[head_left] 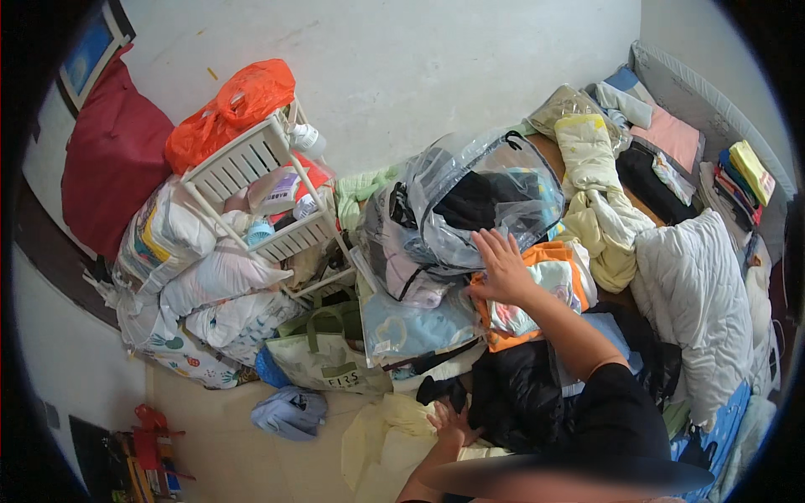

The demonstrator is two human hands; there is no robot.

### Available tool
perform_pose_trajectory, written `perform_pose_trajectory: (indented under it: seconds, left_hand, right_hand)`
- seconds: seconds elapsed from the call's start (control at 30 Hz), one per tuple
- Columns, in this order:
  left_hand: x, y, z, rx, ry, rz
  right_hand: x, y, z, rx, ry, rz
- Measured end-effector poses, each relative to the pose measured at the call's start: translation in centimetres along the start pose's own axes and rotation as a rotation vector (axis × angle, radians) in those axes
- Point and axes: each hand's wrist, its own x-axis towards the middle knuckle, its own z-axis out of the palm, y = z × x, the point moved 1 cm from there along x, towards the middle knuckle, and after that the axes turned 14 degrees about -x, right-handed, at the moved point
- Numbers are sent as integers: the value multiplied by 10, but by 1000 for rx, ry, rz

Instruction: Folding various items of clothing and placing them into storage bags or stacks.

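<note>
My right hand (503,270) reaches out with its fingers stretched, at the near edge of a large clear plastic bag (436,180) with dark trim. Dark and patterned clothes show inside the bag. Under my right wrist is an orange cloth (507,339) with a folded white printed garment (532,303) on it. Nearer to me, my left hand (453,425) lies with fingers apart on pale yellow fabric (394,427), beside a black garment (511,390). Neither hand appears to grip anything. A light blue packaged cloth (419,323) lies between the hands and the bag.
At the left stands a white plastic rack (239,168) with bottles and an orange-red bag (239,105) on top. Several stuffed bags (172,230) and a green tote (323,360) crowd beside it. A white quilt (696,293) and folded clothes (738,184) fill the right side.
</note>
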Motion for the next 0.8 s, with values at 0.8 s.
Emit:
perform_pose_trajectory:
  seconds: [0.8]
  left_hand:
    - [-22,2,-17,-121,-50,32]
  right_hand:
    - [20,-31,-154,319,-294,-190]
